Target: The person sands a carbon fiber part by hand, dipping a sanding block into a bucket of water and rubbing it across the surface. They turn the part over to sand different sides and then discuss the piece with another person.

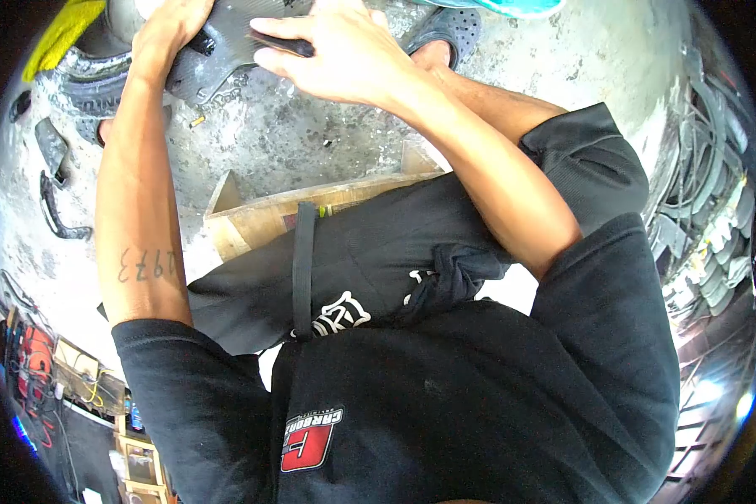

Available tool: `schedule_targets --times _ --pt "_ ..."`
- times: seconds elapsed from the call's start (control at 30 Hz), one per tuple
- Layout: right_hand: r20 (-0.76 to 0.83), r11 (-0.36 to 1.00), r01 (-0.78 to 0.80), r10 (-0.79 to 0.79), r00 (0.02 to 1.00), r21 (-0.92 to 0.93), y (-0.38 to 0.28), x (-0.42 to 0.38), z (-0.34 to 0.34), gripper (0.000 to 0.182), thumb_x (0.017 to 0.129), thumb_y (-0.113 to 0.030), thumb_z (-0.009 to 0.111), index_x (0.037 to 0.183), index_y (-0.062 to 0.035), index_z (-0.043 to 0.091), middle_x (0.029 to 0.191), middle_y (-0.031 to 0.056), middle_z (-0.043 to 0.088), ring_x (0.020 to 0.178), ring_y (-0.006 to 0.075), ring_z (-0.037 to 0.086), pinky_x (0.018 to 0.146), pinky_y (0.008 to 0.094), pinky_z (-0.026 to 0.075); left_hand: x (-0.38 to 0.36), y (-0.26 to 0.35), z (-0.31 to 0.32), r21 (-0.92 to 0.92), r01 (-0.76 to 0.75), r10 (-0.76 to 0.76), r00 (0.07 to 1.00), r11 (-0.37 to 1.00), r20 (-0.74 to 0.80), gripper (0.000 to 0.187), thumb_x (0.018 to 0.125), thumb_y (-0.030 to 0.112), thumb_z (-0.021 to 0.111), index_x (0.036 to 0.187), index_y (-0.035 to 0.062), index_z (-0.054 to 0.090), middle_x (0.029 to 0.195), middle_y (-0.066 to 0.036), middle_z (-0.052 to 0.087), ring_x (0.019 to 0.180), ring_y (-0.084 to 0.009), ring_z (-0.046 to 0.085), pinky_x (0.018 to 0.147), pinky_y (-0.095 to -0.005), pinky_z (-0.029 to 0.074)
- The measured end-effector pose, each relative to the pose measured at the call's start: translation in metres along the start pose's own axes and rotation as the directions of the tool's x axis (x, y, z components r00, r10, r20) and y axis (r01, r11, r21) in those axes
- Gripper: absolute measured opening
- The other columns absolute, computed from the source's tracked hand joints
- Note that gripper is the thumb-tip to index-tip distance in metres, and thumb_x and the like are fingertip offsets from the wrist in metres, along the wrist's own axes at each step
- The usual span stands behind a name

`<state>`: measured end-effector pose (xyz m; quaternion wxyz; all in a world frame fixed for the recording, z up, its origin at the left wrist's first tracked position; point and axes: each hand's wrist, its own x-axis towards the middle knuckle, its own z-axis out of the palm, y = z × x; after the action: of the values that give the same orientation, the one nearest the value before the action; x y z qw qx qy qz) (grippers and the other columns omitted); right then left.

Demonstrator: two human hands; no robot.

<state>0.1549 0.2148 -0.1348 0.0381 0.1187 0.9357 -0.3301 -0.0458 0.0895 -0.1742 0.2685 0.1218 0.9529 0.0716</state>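
A dark grey, glossy panel with a woven-looking surface (231, 46) lies at the top, beside a black tire (88, 92). At the panel's left edge is my left hand (173, 23), its fingers mostly cut off by the frame's top. Over the panel's right part, my right hand (336, 55) is closed on a small dark flat piece (284, 44), gripped between its fingers. Whether that piece touches the panel is unclear.
A yellow-green cloth (61, 38) hangs at the upper left. Black scraps (52, 149) lie on the stained floor (311, 143). A wooden piece (244, 225) sits by my legs. Dark strips (706, 143) are piled at right. A teal container (521, 7) shows at the top.
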Motion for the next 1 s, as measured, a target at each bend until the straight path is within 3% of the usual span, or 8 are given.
schedule_targets --times 0.13,0.27,0.6,0.67,0.7,0.93,0.97,1.0 --pt "-0.001 0.99 0.036 -0.037 0.999 -0.137 0.002 -0.031 -0.001 0.042 0.095 -0.045 0.065 0.135 -0.032 0.069 0.089 0.0142 0.059 0.096 0.0296 0.058 0.085 0.0462 0.045 -0.014 0.011 -0.007 -0.024 0.094 -0.095 0.993 0.995 -0.069 0.081 0.095 0.069 0.04 0.138 0.0046 0.061 0.133 -0.027 0.064 0.128 -0.0419 0.06 0.109 -0.0482 0.045" --pt "0.055 0.999 -0.035 0.034 0.998 0.006 0.0 0.004 0.016 0.039 0.097 -0.045 0.059 0.13 -0.0288 0.073 0.111 0.0231 0.061 0.113 0.0395 0.053 0.091 0.052 0.042 -0.016 0.013 -0.005 -0.028 0.108 -0.11 0.989 0.994 -0.097 0.078 0.096 0.068 0.04 0.136 0.0049 0.063 0.129 -0.028 0.066 0.124 -0.0415 0.062 0.105 -0.0475 0.048" --pt "-0.052 0.969 0.035 -0.049 0.997 -0.246 -0.008 -0.002 0.015 0.038 0.098 -0.041 0.061 0.133 -0.0295 0.069 0.102 0.0192 0.058 0.106 0.0377 0.054 0.089 0.0536 0.04 -0.009 0.008 0.001 -0.024 0.082 -0.084 0.992 0.996 -0.09 0.081 0.095 0.067 0.04 0.136 0.0013 0.062 0.129 -0.03 0.065 0.125 -0.0419 0.062 0.108 -0.0467 0.047" --pt "0.015 0.978 0.085 -0.084 0.996 -0.191 -0.015 0.021 0.002 0.039 0.096 -0.034 0.061 0.125 -0.0089 0.071 0.098 0.0243 0.062 0.101 0.0413 0.057 0.087 0.0516 0.043 -0.013 0.012 -0.004 -0.025 0.086 -0.088 0.992 0.996 -0.092 0.079 0.095 0.067 0.042 0.136 0.002 0.063 0.129 -0.03 0.065 0.125 -0.0418 0.062 0.107 -0.0467 0.047" --pt "-0.108 0.951 0.15 -0.185 0.977 -0.27 -0.008 0.012 0.017 0.038 0.098 -0.042 0.06 0.134 -0.0303 0.068 0.102 0.0178 0.058 0.107 0.0364 0.054 0.088 0.0538 0.04 -0.016 0.014 -0.007 -0.041 0.091 -0.094 0.992 0.995 -0.082 0.078 0.095 0.066 0.042 0.136 0.0021 0.063 0.129 -0.03 0.065 0.124 -0.0419 0.062 0.107 -0.0468 0.047" --pt "-0.009 0.891 0.173 -0.194 0.981 -0.42 0.0 0.019 0.026 0.038 0.097 -0.04 0.061 0.133 -0.0296 0.067 0.107 0.018 0.057 0.108 0.0369 0.054 0.09 0.055 0.039 -0.014 0.009 -0.003 -0.091 0.07 -0.076 0.995 0.993 -0.065 0.075 0.095 0.064 0.045 0.135 0.003 0.063 0.128 -0.029 0.066 0.123 -0.0407 0.064 0.107 -0.046 0.047" --pt "0.046 0.943 0.125 -0.117 0.992 -0.308 -0.019 0.028 0.002 0.036 0.097 -0.035 0.059 0.118 -0.0089 0.072 0.103 0.0243 0.063 0.104 0.0402 0.057 0.085 0.0529 0.043 -0.014 0.009 -0.002 -0.047 0.048 -0.053 0.992 0.998 -0.115 0.075 0.095 0.064 0.045 0.133 0.0033 0.065 0.127 -0.028 0.067 0.123 -0.0405 0.064 0.106 -0.0461 0.047" --pt "0.043 0.942 0.132 -0.125 0.991 -0.31 -0.015 0.02 0.003 0.036 0.097 -0.035 0.059 0.118 -0.0089 0.072 0.103 0.0243 0.063 0.104 0.0402 0.057 0.085 0.0529 0.043 -0.014 0.009 -0.001 -0.049 0.049 -0.055 0.991 0.998 -0.123 0.075 0.095 0.064 0.045 0.133 0.0033 0.065 0.127 -0.028 0.067 0.123 -0.0405 0.064 0.106 -0.0461 0.047"
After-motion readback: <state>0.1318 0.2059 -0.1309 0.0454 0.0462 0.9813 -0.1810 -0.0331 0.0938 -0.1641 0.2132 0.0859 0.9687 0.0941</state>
